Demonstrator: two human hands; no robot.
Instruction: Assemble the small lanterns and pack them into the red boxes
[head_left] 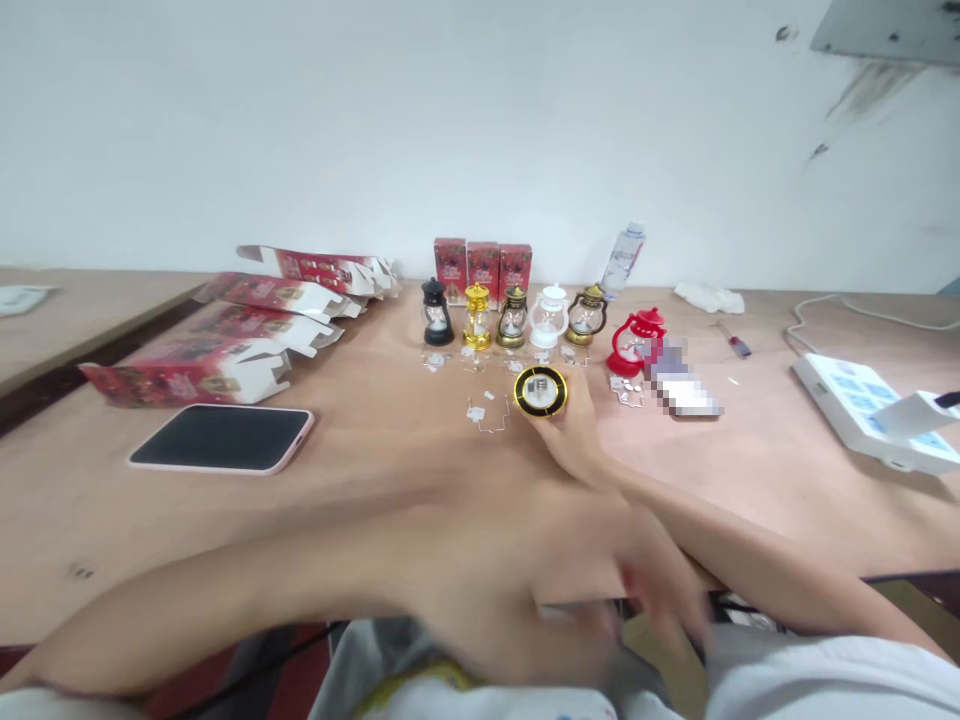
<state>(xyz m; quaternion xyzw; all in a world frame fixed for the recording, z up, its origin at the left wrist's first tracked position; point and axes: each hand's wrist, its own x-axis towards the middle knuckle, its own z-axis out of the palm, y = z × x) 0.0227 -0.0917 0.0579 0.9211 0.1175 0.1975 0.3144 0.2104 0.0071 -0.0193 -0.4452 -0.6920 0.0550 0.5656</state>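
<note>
My right hand (574, 430) is closed around a small lantern (541, 391). Its round base, black with a gold rim and a pale centre, faces me, while the body behind is hidden. My left hand (540, 580) is smeared by motion, low over the table's front edge, and its fingers cannot be read. Beside the held lantern lie a bent wire (493, 429) and small white pieces (475, 412). Behind stand a black lantern (436, 318), a gold one (477, 320), a white one (549, 318) and two bronze ones. A red lantern (628, 350) is to the right.
Flattened red boxes (180, 365) lie at left behind a phone (221, 438). Three upright red boxes (484, 268) and a tilted bottle (624, 260) stand near the wall. At right are a screwdriver (737, 345), a crumpled tissue (709, 297) and a white power strip (847, 400).
</note>
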